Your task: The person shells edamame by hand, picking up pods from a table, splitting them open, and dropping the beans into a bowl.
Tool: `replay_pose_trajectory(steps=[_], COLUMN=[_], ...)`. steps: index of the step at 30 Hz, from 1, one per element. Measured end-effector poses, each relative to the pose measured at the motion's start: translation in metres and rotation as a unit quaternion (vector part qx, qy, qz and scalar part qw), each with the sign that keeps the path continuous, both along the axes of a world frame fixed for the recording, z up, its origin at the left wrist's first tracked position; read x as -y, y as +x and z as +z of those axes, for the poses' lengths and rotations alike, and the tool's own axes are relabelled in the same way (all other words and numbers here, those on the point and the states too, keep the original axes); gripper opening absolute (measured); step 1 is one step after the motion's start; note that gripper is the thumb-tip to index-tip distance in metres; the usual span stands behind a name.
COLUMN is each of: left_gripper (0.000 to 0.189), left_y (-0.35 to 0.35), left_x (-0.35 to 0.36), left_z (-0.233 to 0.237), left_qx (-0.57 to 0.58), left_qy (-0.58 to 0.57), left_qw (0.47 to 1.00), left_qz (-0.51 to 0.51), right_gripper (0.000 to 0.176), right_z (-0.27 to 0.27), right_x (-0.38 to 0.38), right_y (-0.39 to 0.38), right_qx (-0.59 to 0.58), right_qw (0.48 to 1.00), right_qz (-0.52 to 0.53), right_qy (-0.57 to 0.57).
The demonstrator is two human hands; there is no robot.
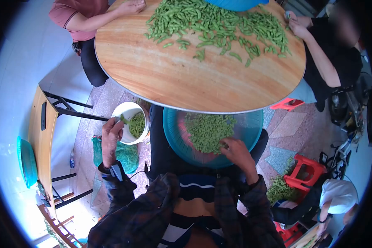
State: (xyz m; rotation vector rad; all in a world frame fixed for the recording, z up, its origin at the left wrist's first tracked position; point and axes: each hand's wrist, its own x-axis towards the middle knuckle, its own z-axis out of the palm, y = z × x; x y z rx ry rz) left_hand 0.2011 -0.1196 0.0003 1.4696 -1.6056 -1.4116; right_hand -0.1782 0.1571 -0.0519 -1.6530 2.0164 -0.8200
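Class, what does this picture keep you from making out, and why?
- Head view: far rim of the teal basin, hidden by the wooden table.
- Head view: far side of the blue container, cut by the top edge.
- Head view: anything the right hand may pinch, hidden by its fingers.

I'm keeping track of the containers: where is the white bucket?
In the head view, the white bucket sits left of centre, left of the teal basin, with the left hand by its rim.

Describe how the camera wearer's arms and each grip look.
The left sleeve and right sleeve are dark plaid with faint reddish-brown lines. The left grip and right grip are bare human hands, with no gloves visible. A greyish patch at the left cuff is too blurred to identify.
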Motion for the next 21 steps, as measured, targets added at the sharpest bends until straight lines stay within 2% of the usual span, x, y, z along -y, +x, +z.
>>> replay_pose_trajectory(steps=[2,3,5,6,8,10,12,15,17,19,21], left_gripper=[0.018,0.02,0.021,0.022,0.022,0.023,0.024,0.022,0.018,0.014,0.011], left_y=[0.029,0.041,0.055,0.056,0.049,0.036,0.015,-0.005,-0.016,-0.028,-0.046], left_x=[0.018,0.027,0.035,0.035,0.03,0.026,0.019,0.017,0.016,0.013,0.005], left_z=[-0.045,-0.065,-0.096,-0.104,-0.106,-0.098,-0.072,-0.044,-0.03,-0.015,0.003], left_qx=[0.025,0.039,0.062,0.092,0.08,0.07,0.06,0.049,-0.009,-0.029,-0.118], left_qy=[-0.002,0.011,0.009,0.009,0.001,-0.022,-0.037,-0.059,-0.094,-0.106,-0.111], left_qw=[1.0,0.999,0.998,0.995,0.996,0.995,0.995,0.995,0.993,0.991,0.984], left_qz=[0.011,0.006,0.018,0.031,0.041,0.067,0.066,0.066,0.076,0.073,0.072], right_gripper=[0.021,0.021,0.019,0.019,0.018,0.019,0.022,0.022,0.02,0.018,0.016], right_z=[0.043,0.066,0.106,0.116,0.13,0.133,0.123,0.112,0.1,0.089,0.084], right_x=[0.009,0.014,0.03,0.04,0.066,0.101,0.146,0.206,0.234,0.245,0.249], right_y=[0.001,0.002,0.004,0.002,-0.004,-0.016,-0.028,-0.034,-0.034,-0.036,-0.037], right_qx=[0.125,0.118,0.174,0.168,0.115,0.075,0.051,0.012,-0.076,-0.092,-0.107], right_qw=[0.986,0.988,0.983,0.984,0.992,0.993,0.985,0.985,0.977,0.971,0.966], right_qz=[-0.002,-0.002,-0.002,-0.004,-0.028,-0.061,-0.051,-0.044,-0.083,-0.093,-0.1], right_qy=[0.106,0.103,0.053,0.052,-0.044,-0.067,-0.156,-0.167,-0.182,-0.199,-0.212])
